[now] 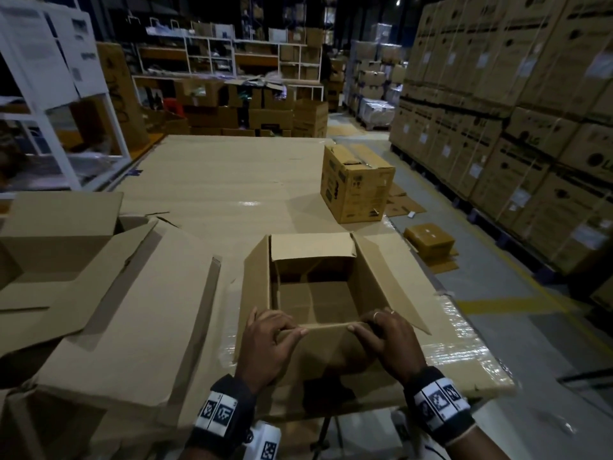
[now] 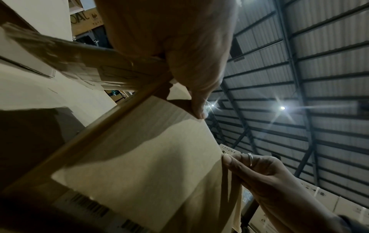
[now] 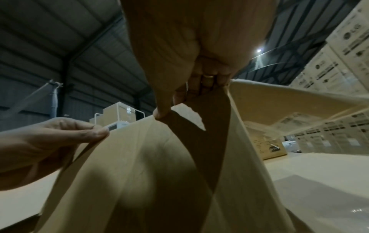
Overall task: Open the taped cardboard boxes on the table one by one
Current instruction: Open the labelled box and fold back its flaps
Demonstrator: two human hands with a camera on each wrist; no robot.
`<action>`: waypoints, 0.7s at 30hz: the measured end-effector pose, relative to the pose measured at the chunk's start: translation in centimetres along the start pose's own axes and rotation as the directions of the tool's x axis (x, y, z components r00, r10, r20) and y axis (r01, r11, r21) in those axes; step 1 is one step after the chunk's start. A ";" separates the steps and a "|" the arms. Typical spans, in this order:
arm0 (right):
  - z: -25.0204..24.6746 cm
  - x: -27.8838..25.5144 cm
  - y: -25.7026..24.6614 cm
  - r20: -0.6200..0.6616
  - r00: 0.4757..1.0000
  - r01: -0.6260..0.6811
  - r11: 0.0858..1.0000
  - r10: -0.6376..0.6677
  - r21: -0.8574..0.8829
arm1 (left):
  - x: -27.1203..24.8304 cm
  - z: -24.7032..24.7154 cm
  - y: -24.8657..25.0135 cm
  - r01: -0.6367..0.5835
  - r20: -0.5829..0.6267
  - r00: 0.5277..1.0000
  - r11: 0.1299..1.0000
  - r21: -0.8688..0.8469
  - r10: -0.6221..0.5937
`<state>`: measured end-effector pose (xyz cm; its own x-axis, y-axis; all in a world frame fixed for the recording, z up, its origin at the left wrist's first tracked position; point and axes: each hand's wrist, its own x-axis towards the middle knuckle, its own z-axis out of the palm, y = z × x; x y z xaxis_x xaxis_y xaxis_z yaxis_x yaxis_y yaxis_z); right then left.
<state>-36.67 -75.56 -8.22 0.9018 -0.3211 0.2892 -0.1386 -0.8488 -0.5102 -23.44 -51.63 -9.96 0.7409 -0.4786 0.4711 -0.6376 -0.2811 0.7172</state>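
An open, empty cardboard box (image 1: pixel 365 277) stands at the table's near edge, with its side and far flaps spread. My left hand (image 1: pixel 270 340) pinches the left end of its near flap (image 1: pixel 326 340), thumb along the flap's top edge. At the flap's right end my right hand (image 1: pixel 384 340) pinches the same flap. In the left wrist view my left hand (image 2: pixel 191 88) has its thumb on the flap (image 2: pixel 149 154), and my right hand (image 2: pixel 257 171) holds its far corner. The right wrist view shows my right hand (image 3: pixel 189 88) over the flap (image 3: pixel 139 157) and my left hand (image 3: pixel 60 138) on its edge.
An opened box (image 1: pixel 109 287) with spread flaps lies at the left of the cardboard-covered table (image 1: pixel 215 180). A taller printed box (image 1: pixel 356 184) stands near the table's far right edge. Stacked cartons (image 1: pixel 517 121) line the aisle at right, and a small box (image 1: pixel 429 240) lies on the floor.
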 end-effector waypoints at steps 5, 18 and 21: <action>-1.9 0.7 -0.9 0.106 0.994 0.028 1.000 -0.028 -0.001 | 0.7 -1.2 0.2 0.037 0.122 0.992 0.998 0.050 -0.043; -11.4 13.9 -7.9 0.435 0.859 0.233 0.963 -0.270 0.137 | 10.9 -7.1 -0.7 -0.075 0.357 0.932 0.996 0.039 0.056; -9.3 17.0 -8.2 0.576 0.781 0.244 0.967 -0.241 0.074 | 13.0 -7.0 -2.0 -0.059 0.395 0.918 0.997 0.050 0.035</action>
<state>-24.05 -77.97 8.39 0.9735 0.1961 -0.1181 0.1163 -0.8681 -0.4825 -11.03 -51.44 -1.64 0.5744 -0.7780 0.2544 -0.6902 -0.2933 0.6616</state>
